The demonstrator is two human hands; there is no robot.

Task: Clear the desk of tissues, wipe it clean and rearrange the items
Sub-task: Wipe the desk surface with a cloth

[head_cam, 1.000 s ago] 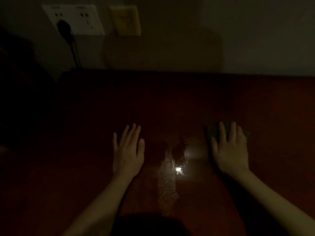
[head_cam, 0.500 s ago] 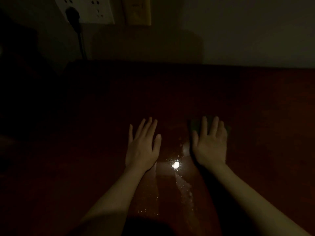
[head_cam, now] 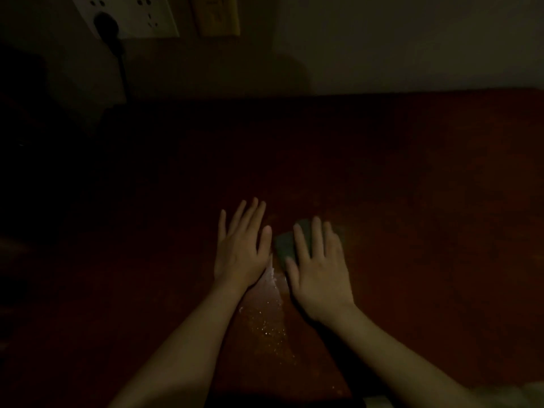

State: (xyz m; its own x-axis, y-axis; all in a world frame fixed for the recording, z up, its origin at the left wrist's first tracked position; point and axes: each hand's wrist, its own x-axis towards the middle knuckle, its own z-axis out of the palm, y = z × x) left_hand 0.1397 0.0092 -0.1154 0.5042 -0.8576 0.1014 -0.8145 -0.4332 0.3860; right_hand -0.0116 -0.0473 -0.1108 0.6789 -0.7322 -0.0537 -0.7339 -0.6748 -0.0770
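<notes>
- Wiping cloth (head_cam: 284,246): a dark greenish pad that lies flat on the reddish-brown surface (head_cam: 426,201), near the middle of the scene, under the fingers of the right hand (head_cam: 321,272).
- Right hand: palm down, fingers straight and slightly spread, pointing toward the far edge. The fingers press on top of the cloth; none curl around it. The thumb lies along the cloth's near left side.
- Left hand (head_cam: 242,248): palm down, flat on the bare surface, fingers straight and close together, angled slightly to the right. It holds nothing.
- Relative position: the cloth's exposed left corner shows in the gap between the two hands, just beside the left thumb. Whether they touch cannot be determined in this light. The cloth's right portion is covered by the right fingers.
- Both forearms enter from the near edge and converge toward the centre.
- Wet patch (head_cam: 265,316): a glistening streak with fine specks on the surface, between the two forearms, just near of the cloth.
- Wall (head_cam: 412,39): beyond the far edge. A white socket panel (head_cam: 147,16) sits at far left with a dark plug (head_cam: 106,23) inserted; a yellow plate (head_cam: 218,14) is mounted just right of it.
- The far-left area is too dark to resolve.
</notes>
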